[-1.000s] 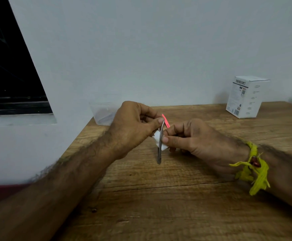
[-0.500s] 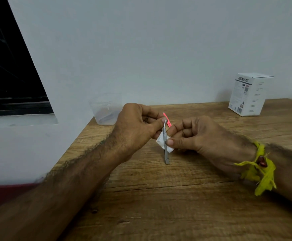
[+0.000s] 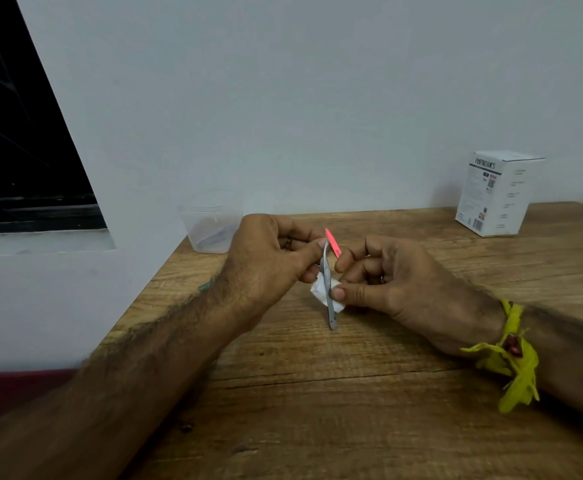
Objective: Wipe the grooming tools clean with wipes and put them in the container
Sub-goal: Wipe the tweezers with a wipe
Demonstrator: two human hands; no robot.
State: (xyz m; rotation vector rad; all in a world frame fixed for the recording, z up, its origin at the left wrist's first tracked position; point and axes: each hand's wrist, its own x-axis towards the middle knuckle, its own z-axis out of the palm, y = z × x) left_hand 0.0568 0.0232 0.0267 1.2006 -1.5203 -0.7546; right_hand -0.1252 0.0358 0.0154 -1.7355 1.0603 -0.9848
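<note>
Above the wooden table [image 3: 352,393], left hand [image 3: 269,261] pinches the metal tool [image 3: 328,292] at its top end, right hand [image 3: 387,282] pinching a white wipe [image 3: 319,292] around its shaft.

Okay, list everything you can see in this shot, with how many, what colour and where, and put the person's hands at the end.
metal tool: one, silver-grey, slim, held upright between both hands above the table
wipe: one, white, folded round the tool's lower half
pink piece: one, bright pink, at the tool's top end; what it is cannot be told
container: one, clear plastic, back left corner of the table, something pale inside
box: one, white with dark print, back right by the wall
table: one, brown wood grain
wristband: one, yellow, on the right wrist
left hand: pinches the tool's top
right hand: pinches the wipe against the tool
</note>
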